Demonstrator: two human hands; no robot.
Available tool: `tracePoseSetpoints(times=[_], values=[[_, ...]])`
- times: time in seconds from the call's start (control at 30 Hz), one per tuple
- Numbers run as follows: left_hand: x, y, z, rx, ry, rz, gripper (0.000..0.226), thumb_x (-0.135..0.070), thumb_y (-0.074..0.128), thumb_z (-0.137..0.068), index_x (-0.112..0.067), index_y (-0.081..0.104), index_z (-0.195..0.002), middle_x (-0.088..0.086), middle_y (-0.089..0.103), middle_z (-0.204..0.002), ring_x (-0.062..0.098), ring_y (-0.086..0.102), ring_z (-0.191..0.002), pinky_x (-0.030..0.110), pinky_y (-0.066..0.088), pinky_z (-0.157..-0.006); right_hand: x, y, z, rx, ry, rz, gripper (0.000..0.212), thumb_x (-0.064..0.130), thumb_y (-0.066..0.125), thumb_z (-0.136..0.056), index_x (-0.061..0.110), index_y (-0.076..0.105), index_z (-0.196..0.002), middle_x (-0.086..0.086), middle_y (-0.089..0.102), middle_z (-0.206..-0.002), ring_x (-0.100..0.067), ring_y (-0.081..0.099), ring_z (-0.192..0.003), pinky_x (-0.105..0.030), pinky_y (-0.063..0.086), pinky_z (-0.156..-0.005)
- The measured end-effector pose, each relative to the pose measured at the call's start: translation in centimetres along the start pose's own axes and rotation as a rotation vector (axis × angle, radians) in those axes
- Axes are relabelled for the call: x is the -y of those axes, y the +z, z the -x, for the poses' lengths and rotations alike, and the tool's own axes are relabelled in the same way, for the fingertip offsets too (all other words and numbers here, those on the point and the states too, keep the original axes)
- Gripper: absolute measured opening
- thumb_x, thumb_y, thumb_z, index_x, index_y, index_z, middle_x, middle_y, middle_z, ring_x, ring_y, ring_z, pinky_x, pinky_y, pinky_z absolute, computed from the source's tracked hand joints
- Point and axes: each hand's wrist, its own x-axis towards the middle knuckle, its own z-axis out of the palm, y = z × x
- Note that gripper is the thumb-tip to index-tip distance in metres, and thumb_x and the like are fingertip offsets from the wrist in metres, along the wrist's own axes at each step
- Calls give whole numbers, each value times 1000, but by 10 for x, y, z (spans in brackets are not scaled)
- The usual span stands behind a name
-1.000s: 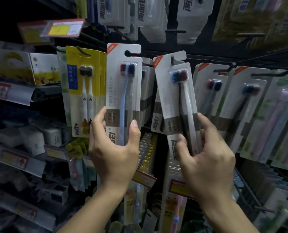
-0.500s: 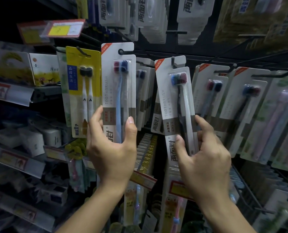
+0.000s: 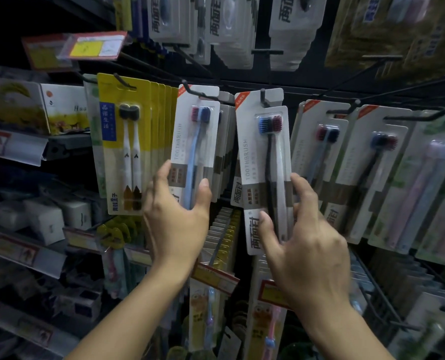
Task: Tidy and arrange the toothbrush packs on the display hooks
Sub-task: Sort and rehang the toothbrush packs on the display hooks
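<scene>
My left hand (image 3: pixel 177 219) grips the lower part of a white toothbrush pack with a light-blue brush (image 3: pixel 196 136); its hang hole sits over a black hook (image 3: pixel 190 90), in front of several like packs. My right hand (image 3: pixel 304 248) holds the bottom of a second white pack with a black and a white brush (image 3: pixel 265 157). That pack hangs on the neighbouring hook (image 3: pixel 263 96) and tilts slightly left at the top.
Yellow two-brush packs (image 3: pixel 127 141) hang to the left. More white packs (image 3: pixel 328 162) and pastel ones (image 3: pixel 429 188) hang to the right. Other rows hang above; children's brush packs (image 3: pixel 205 307) and price tags lie below. Shelves with boxes (image 3: pixel 47 216) stand at left.
Both packs have moved up and back onto their hooks. The left pack shifted left and now sits flush with its row; the right pack straightened, and my right hand's fingers loosened.
</scene>
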Motion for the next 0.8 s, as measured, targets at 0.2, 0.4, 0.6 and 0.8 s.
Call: tracePoseSetpoints(times=[0.2, 0.4, 0.6, 0.8], values=[[4, 13, -6, 24, 6, -104, 72, -47, 67, -97, -18, 40, -157, 6, 53, -142, -1, 35, -112, 9, 24, -91, 5, 6, -6, 65, -47, 88, 66, 48, 52, -102, 11, 40, -155, 1, 54, -62, -18, 48, -38, -31, 43, -32], [9, 18, -19, 47, -8, -177, 76, -50, 67, -96, -20, 37, -159, 6, 54, -146, 21, 50, -131, 22, 28, -95, 8, 17, -17, 138, 63, 152, 70, 54, 49, -98, 21, 25, -154, 5, 57, -58, -26, 59, -44, -32, 46, -42], [10, 25, -36, 114, 66, -256, 73, -45, 72, -94, -9, 48, -153, 12, 59, -136, 26, 59, -119, 25, 36, -88, 9, 34, -32, 162, 129, 200, 74, 56, 50, -97, 21, 20, -155, 0, 65, -68, -32, 69, -61, -35, 47, -52], [13, 40, -47, 154, 76, -252, 69, -44, 73, -95, -8, 52, -149, 11, 55, -128, 19, 54, -104, 27, 38, -86, 5, 47, -46, 232, 162, 155, 73, 51, 52, -101, 18, 14, -155, -3, 69, -82, -32, 72, -76, -38, 50, -58]])
